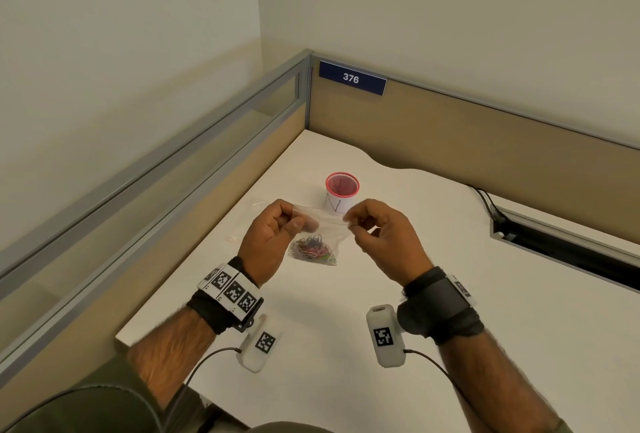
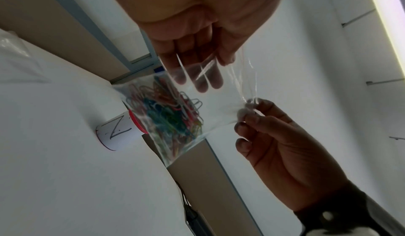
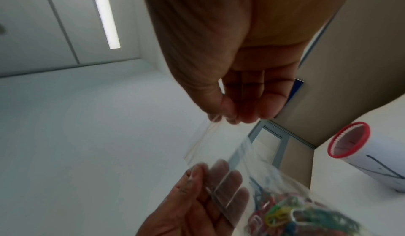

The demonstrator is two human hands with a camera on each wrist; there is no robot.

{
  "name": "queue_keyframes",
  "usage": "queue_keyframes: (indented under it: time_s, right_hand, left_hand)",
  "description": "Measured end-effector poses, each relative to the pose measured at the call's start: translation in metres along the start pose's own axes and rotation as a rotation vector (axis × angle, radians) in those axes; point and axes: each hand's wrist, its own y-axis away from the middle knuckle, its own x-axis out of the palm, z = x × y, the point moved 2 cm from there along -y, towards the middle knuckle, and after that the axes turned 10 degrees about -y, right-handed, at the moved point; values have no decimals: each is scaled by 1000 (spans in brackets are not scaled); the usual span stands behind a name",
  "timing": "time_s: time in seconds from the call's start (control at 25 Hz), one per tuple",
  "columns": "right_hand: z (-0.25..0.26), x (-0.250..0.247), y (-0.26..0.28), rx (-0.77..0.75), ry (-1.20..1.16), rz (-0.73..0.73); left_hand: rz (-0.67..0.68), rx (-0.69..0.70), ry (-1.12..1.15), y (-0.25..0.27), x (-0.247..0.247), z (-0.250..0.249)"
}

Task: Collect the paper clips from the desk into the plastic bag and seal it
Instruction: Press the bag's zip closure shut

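From my remote station, I see the white worktop (image 1: 346, 294) spread below both raised hands. A clear zip-top plastic bag (image 1: 323, 224) hangs between them above it, in front of a red-rimmed mesh pen cup (image 1: 342, 190). My left hand (image 1: 273, 238) pinches the bag's top left corner; my right hand (image 1: 384, 235) pinches the top right. Coloured paper clips (image 1: 313, 249) lie bunched in the bag's bottom.

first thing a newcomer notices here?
Both hands held up over the white desk, left hand and right hand each pinching a top corner of a clear plastic bag. A tangle of coloured paper clips sags in its bottom. Behind it stands a red-rimmed cup near the desk's far corner.
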Motion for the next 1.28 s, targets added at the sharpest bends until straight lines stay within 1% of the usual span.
queue_keyframes:
  time_s: [0.08,0.16,0.28,0.32,0.4,0.68,0.88,1.08,1.16,1.2,1.28]
  right_hand:
    - [-6,-3,4,47,-82,-48]
    - [-11,-6,7,72,-99,-73]
    - [-17,-5,12,102,-90,-10]
    - [-19,-4,14,100,-75,-9]
    - [-21,-3,14,83,-86,-59]
    - [-19,-2,9,124,-250,-149]
    - [-18,3,5,124,-338,-182]
    - [-21,5,1,115,-294,-207]
    - [-21,7,-1,113,-253,-188]
    - [-20,9,-1,112,-218,-169]
    - [-18,15,0,103,-149,-131]
  left_hand:
    - [3,8,18,2,5,-3]
    - [-15,7,18,2,7,-4]
    - [-14,8,28,-1,11,-5]
    - [-12,4,31,-1,12,-6]
    - [-16,-6,31,0,14,-6]
    - [-27,10,45,2,11,-2]
    - [-59,-19,38,1,7,-1]
    - [-68,-47,3,3,5,1]
    - [-57,-35,-24,3,3,-2]
    - [-30,-16,-57,2,2,-4]
    - [38,54,-236,-2,2,-10]
